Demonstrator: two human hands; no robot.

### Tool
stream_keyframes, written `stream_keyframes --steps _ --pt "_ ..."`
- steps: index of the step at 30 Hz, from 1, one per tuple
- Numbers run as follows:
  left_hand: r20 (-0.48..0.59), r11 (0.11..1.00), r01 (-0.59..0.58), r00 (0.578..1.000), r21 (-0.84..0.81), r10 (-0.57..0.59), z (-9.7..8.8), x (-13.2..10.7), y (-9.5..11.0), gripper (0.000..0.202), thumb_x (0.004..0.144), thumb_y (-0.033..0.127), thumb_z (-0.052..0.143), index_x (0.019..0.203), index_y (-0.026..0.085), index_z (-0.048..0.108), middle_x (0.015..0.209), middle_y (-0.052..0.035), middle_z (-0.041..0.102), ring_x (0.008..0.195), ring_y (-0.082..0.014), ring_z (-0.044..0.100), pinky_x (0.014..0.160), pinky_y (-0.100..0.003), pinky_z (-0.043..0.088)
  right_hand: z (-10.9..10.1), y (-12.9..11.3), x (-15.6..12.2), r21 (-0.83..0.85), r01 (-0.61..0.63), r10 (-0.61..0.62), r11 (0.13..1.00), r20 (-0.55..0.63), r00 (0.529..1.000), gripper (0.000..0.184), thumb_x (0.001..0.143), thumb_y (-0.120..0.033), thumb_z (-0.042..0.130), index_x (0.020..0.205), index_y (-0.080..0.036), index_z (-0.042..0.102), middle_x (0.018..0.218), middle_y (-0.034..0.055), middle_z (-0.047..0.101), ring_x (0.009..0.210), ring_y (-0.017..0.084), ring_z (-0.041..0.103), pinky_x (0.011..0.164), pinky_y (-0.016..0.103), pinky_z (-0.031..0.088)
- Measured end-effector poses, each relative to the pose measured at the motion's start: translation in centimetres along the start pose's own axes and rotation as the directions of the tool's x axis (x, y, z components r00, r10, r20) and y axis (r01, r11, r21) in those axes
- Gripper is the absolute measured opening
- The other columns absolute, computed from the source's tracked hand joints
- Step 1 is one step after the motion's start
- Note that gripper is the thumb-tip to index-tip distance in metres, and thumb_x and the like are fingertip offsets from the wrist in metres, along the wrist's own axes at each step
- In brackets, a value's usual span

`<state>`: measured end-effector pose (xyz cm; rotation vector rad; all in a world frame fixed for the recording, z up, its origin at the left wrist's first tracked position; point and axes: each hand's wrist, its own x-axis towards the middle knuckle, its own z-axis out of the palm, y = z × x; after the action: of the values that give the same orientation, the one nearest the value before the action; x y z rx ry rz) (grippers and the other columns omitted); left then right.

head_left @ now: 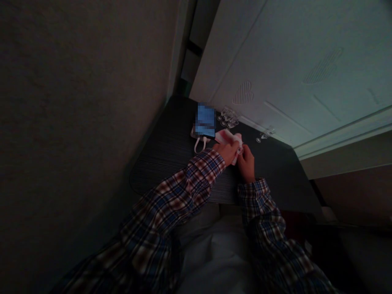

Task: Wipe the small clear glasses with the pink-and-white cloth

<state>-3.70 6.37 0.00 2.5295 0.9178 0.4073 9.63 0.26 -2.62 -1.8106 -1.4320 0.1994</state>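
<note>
In the head view, my left hand (226, 152) is closed on a crumpled pink and white cloth (227, 136) over the dark table. My right hand (247, 164) is right beside it, fingers pinched at a small clear round piece (239, 150) that lies against the cloth. The dim light hides its exact kind and part of the right fingers. Beyond the cloth sits a cluster of small clear pieces (228, 117), glass-like. A few more clear pieces (266, 133) lie farther right, near the panel.
A lit phone (206, 119) with a blurred screen stands left of the cloth, a white cable (199, 145) looping in front. The dark wood-grain table (167, 157) has rounded corners. A white panel with heart reliefs (275, 65) borders its back; a wall (92, 81) rises at left.
</note>
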Motion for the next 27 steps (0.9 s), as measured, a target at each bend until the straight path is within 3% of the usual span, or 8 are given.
stream_keyframes --steps 12,27 --pt "0.023 1.000 0.012 1.000 -0.006 -0.012 0.01 0.08 0.00 0.043 0.094 0.034 0.034 0.134 0.019 0.035 0.105 -0.0140 0.064 0.088 -0.0270 0.065 0.072 -0.035 0.047 0.13 0.14 -0.01 0.027 0.002 -0.002 1.000 0.006 1.000 0.021 0.088 -0.037 0.045 0.085 -0.018 0.053 0.073 -0.0027 0.055 0.065 0.010 0.047 0.061 0.022 0.034" --pt "-0.026 1.000 -0.008 1.000 0.013 0.009 0.17 0.07 -0.05 0.042 0.094 0.034 0.032 0.134 0.020 0.036 0.103 -0.0121 0.066 0.085 -0.0264 0.067 0.067 -0.034 0.049 -0.08 0.13 -0.12 0.059 0.038 -0.033 0.998 -0.078 0.996 0.018 0.087 -0.033 0.044 0.085 -0.018 0.055 0.070 -0.0028 0.052 0.062 0.010 0.045 0.060 0.022 0.036"
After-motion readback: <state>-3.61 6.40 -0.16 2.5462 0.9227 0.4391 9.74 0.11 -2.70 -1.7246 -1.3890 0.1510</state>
